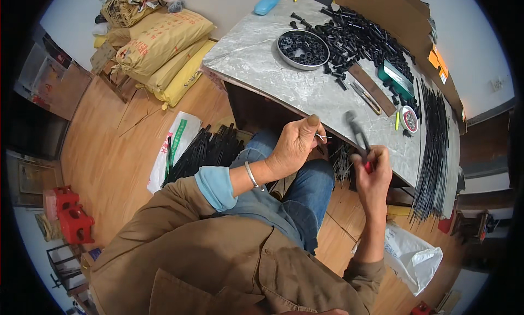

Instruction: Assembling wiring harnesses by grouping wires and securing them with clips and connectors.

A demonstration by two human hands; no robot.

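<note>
Dark pliers (358, 134), probably, in right hand (374, 176).

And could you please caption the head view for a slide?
Beside a table of black parts, left hand pinches a thin pale piece; right hand holds a red-handled tool.

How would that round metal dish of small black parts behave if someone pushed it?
The dish would probably slide rather than tip, being wide and shallow. It may feel fairly heavy, since small black parts crowd it. A hard jolt might spill some over the low rim.
</note>
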